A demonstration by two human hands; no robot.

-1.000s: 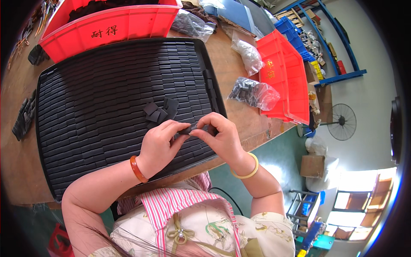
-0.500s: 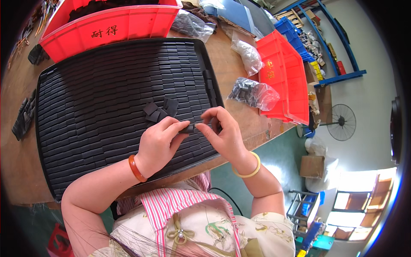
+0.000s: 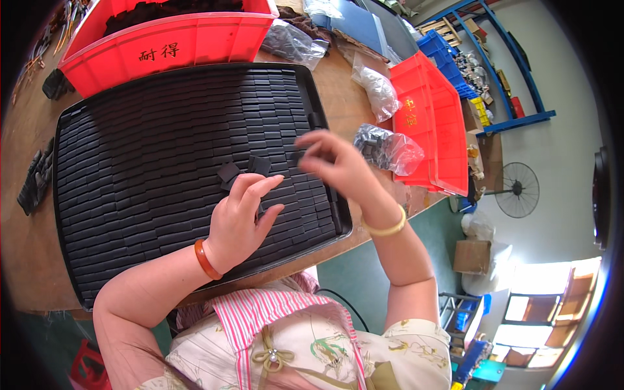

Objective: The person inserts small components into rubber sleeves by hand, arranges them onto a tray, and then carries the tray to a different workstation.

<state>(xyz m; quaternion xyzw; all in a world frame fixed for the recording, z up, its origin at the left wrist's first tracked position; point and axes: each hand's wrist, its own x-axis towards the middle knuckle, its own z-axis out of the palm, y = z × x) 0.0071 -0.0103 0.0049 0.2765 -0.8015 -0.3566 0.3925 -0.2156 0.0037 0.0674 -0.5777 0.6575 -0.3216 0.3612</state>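
A large black tray [image 3: 342,214] is covered with rows of small flat black pieces [image 3: 162,156]. Over its right part, my left hand [image 3: 239,218] has thumb and forefinger spread apart, with nothing between their tips. Several loose black pieces [image 3: 259,165] lie on the rows just beyond it. My right hand [image 3: 335,162] is above the tray's right edge, smeared by motion. A small black piece [image 3: 298,158] shows at its pinched fingertips. Its other fingers are curled, and what they may cover is hidden.
Behind the tray stands a red bin [image 3: 175,55] with dark contents. Another red bin [image 3: 432,123] is at the right, beside a clear bag of black pieces [image 3: 380,146] and a whitish plastic bag [image 3: 378,94]. Dark pieces [image 3: 38,179] lie at the left. A fan [image 3: 518,188] stands farther right.
My hands were together over a small black piece. Now my right hand has moved up and away with a piece at its fingertips, and my left finger and thumb have parted.
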